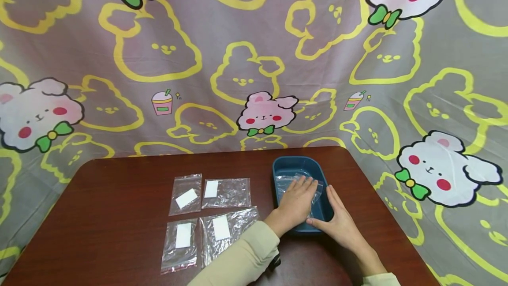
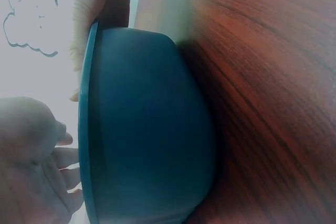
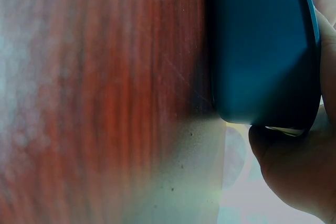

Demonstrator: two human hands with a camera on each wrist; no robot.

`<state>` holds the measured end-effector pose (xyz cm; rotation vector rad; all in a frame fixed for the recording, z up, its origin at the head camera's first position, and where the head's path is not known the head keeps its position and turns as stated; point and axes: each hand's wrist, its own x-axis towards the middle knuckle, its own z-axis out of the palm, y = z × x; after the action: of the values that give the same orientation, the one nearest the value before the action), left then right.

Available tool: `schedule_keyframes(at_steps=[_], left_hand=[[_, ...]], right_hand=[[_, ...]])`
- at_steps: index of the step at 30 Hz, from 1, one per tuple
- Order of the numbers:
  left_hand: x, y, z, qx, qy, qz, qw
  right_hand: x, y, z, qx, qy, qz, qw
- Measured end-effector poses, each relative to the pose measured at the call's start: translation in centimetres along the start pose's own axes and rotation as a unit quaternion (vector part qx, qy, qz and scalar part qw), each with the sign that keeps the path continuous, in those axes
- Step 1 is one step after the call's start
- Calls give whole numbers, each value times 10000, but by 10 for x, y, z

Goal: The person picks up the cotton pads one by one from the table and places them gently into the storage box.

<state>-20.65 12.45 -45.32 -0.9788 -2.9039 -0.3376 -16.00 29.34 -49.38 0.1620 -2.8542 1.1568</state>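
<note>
A blue plastic tray (image 1: 303,161) stands at the right of the table, with clear plastic bags (image 1: 285,182) lying inside it. My left hand (image 1: 297,200) reaches over the tray's near left side, its fairly straight fingers resting on the bags and partly covering them. My right hand (image 1: 343,224) holds the tray at its near right corner, the fingers along the right rim and the thumb by the near end. In the left wrist view, the left palm (image 2: 26,166) is beside the rim. The right wrist view has the right hand (image 3: 299,171) against the tray's end wall (image 3: 268,87).
Left of the tray, several clear zip bags (image 1: 234,189) with white labels (image 1: 183,235) lie flat in two rows on the brown wooden table (image 1: 107,215). A small black object (image 1: 274,261) shows under the left sleeve. A patterned curtain (image 1: 214,34) hangs behind and to the right.
</note>
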Motion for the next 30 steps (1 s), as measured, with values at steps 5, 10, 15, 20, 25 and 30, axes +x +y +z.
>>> schedule_keyframes(at_steps=[5, 10, 15, 20, 25, 30], left_hand=[[-3, -2, -1, 64, 70, 14, 10000], [-7, -4, -2, 122, 92, 54, 9999], [-14, -11, -5, 182, 194, 97, 9996], [-24, -22, -5, 293, 430, 110, 9986], [-37, -40, -5, 165, 635, 103, 9978], [-54, -62, -4, -57, 965, 62, 9953]], right_hand=[[0, 1, 1, 19, -8, -6, 10000], [0, 1, 0, 43, 0, -1, 10000], [1, 1, 1, 25, -10, 23, 10000], [1, 2, 1, -10, 28, 32, 10000], [0, 0, 2, -24, 49, 43, 10000], [0, 0, 1, -43, 38, 70, 10000]])
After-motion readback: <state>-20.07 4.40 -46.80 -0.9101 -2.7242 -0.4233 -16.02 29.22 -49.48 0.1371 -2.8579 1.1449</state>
